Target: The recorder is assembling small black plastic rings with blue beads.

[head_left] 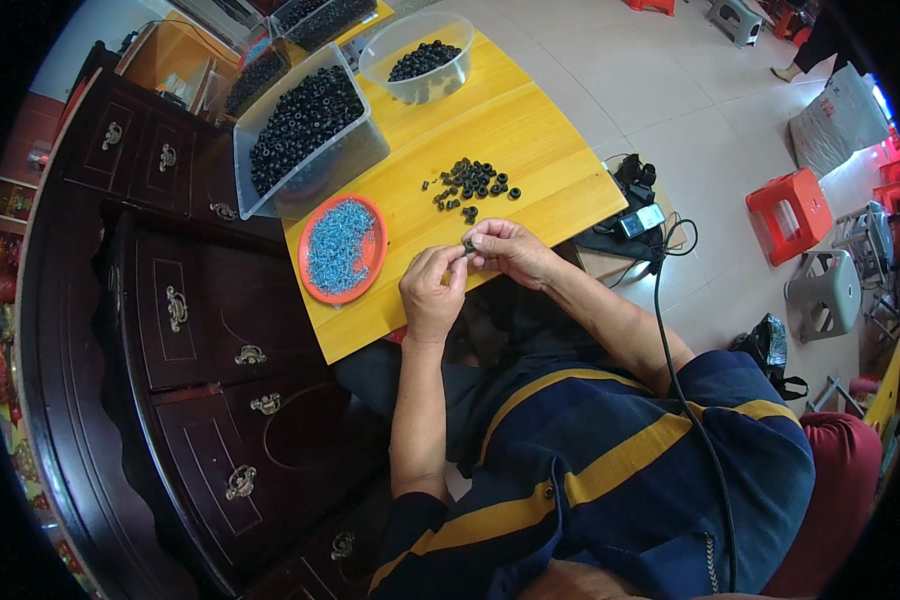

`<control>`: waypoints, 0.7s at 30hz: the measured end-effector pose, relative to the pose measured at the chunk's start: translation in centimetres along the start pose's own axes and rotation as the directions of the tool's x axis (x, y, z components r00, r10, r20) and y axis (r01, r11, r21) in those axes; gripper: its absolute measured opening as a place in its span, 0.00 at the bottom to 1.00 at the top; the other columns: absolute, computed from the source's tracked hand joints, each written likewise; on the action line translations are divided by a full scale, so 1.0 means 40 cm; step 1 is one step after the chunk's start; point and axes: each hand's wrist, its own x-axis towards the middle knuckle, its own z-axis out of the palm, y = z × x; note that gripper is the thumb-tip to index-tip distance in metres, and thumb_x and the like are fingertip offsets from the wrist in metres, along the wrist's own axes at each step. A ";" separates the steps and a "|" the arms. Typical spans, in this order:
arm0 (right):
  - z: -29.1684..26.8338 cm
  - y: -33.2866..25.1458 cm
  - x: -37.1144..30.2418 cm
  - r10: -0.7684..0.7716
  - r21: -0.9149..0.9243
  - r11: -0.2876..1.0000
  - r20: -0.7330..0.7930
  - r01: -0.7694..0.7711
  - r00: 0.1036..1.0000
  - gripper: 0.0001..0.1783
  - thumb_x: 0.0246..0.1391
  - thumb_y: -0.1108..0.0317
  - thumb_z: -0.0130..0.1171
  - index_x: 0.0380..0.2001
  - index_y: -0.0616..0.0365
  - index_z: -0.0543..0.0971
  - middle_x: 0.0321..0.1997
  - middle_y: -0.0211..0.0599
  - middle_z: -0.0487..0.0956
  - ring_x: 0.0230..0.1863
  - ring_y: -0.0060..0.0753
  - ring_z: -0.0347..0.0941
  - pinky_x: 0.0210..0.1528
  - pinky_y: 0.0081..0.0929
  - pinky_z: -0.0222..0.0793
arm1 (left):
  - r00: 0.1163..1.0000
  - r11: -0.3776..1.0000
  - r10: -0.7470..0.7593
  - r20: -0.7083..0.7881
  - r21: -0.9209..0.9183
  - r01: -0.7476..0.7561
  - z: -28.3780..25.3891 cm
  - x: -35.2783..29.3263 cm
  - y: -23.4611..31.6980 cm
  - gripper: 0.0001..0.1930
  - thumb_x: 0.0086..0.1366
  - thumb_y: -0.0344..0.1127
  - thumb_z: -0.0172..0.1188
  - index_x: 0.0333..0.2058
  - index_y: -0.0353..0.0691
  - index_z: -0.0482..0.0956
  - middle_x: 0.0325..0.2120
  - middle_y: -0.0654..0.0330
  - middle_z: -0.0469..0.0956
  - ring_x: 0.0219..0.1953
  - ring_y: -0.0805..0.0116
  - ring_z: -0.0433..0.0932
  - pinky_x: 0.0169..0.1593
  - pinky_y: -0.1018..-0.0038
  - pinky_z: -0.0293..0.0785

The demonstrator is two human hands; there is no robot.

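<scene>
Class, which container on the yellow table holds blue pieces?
The shallow round red plate; the clear round bowl and large rectangular bin hold black pieces.

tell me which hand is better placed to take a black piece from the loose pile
Probably the right: the right hand is nearer the loose black ring-shaped pieces. The left hand is nearer the orange plate, and both hands' fingertips meet at a small dark piece.
</scene>
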 end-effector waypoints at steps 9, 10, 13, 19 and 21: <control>0.005 -0.012 -0.002 0.048 -0.044 0.998 0.047 -0.046 0.998 0.09 0.64 0.64 0.60 0.41 0.57 0.79 0.36 0.28 0.80 0.37 0.20 0.76 0.46 0.22 0.75 | 0.957 0.934 -0.232 0.176 -0.236 0.270 -0.020 -0.001 -0.006 0.11 0.54 0.19 0.68 0.36 0.34 0.80 0.29 0.61 0.81 0.29 0.73 0.80 0.34 0.77 0.78; 0.009 -0.015 -0.005 0.048 -0.069 0.997 0.052 -0.045 0.997 0.09 0.64 0.63 0.60 0.41 0.57 0.80 0.36 0.28 0.80 0.37 0.20 0.75 0.47 0.23 0.74 | 0.923 0.883 -0.319 0.214 -0.285 0.372 -0.021 -0.001 -0.006 0.13 0.52 0.19 0.69 0.37 0.35 0.80 0.28 0.62 0.81 0.28 0.75 0.80 0.32 0.78 0.78; 0.013 -0.012 -0.005 0.044 -0.102 0.994 0.056 -0.038 0.997 0.10 0.64 0.63 0.61 0.42 0.57 0.80 0.36 0.27 0.79 0.37 0.19 0.74 0.46 0.21 0.73 | 0.907 0.842 -0.336 0.255 -0.351 0.410 -0.019 -0.001 -0.012 0.17 0.52 0.18 0.69 0.42 0.36 0.82 0.29 0.64 0.79 0.29 0.79 0.77 0.33 0.80 0.78; 0.002 -0.006 -0.006 -0.025 -0.098 0.995 0.118 0.036 0.993 0.11 0.63 0.63 0.61 0.44 0.51 0.73 0.33 0.23 0.77 0.36 0.16 0.73 0.43 0.18 0.72 | 0.895 0.882 -0.264 0.361 -0.286 0.375 -0.028 0.008 -0.023 0.21 0.52 0.18 0.69 0.46 0.38 0.84 0.31 0.64 0.78 0.29 0.80 0.76 0.34 0.82 0.76; -0.005 -0.007 -0.005 -0.019 -0.100 0.994 0.153 0.034 0.988 0.11 0.64 0.63 0.61 0.44 0.51 0.71 0.32 0.23 0.76 0.36 0.16 0.73 0.42 0.17 0.72 | 0.889 0.871 -0.264 0.374 -0.303 0.386 -0.028 0.006 -0.025 0.20 0.52 0.18 0.69 0.46 0.37 0.84 0.31 0.64 0.78 0.29 0.80 0.76 0.34 0.82 0.76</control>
